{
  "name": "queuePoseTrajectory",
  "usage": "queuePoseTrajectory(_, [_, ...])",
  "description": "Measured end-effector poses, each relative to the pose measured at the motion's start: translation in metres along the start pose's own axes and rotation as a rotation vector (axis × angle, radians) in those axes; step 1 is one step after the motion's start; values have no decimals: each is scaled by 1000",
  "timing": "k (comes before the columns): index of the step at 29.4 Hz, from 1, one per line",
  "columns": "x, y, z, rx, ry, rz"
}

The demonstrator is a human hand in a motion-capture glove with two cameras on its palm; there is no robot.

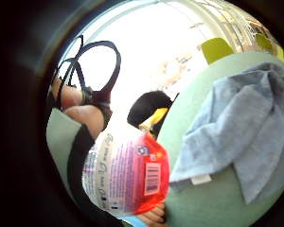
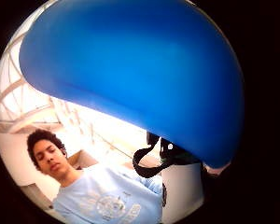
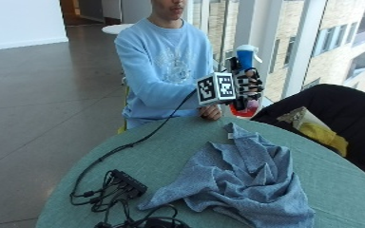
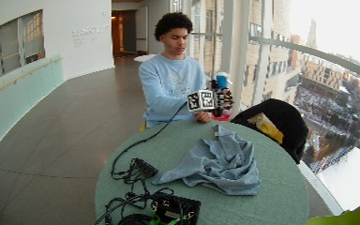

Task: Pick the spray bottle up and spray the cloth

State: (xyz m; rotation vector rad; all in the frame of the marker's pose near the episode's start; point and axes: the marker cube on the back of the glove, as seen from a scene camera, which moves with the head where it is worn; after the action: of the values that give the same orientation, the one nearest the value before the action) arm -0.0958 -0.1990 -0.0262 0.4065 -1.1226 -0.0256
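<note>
Upper-floor office or campus lobby: curved glass wall (image 4: 273, 51), polished floor (image 4: 61, 126), city buildings outside.

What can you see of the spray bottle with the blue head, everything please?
The spray bottle with the blue head is held upright in the air by the black-gloved right hand, above the far edge of the round green table, clear of it. Its head is glossy blue plastic with a white nozzle tip. The body looks clear plastic with a red and white label bearing a barcode and a reddish base. Gloved fingers wrap round the neck. The crumpled blue-grey cloth lies apart, on the table.
</note>
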Motion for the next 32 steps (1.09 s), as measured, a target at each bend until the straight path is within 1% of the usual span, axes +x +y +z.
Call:
queuePoseTrajectory(5, [20,-2,42,-8,-40,8])
queuePoseTrajectory(11, [46,3,65,-37,-10,12])
queuePoseTrajectory(19, [58,6,74,-35,15,0])
queuePoseTrajectory(26, [60,9,77,-86,47,22])
queuePoseTrajectory(29, [59,12,71,-88,85,18])
queuePoseTrajectory(32, [57,13,52,-71,123,8])
